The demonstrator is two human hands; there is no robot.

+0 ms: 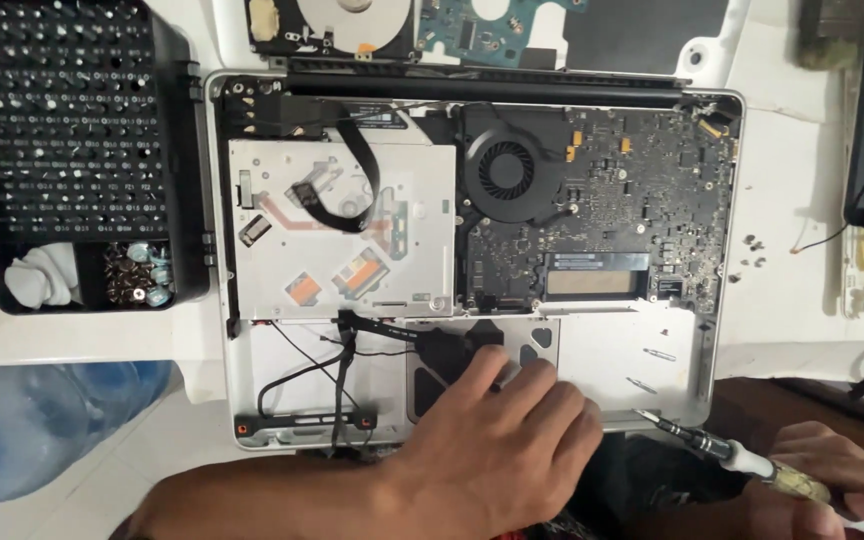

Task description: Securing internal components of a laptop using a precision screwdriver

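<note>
White label [384,117] on laptop's black bracket

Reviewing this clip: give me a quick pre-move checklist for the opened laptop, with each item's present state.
1. Left hand rests on the laptop by the trackpad area: ok.
2. Right hand grips the screwdriver, tip at the case edge: ok.
3. Fan and board uncovered: ok.
4. Loose screws lie inside the case, uncontained: not ok.
5. Black ribbon cable seated or detached: cannot tell.
6. Bit tray beside the laptop: ok.
</note>
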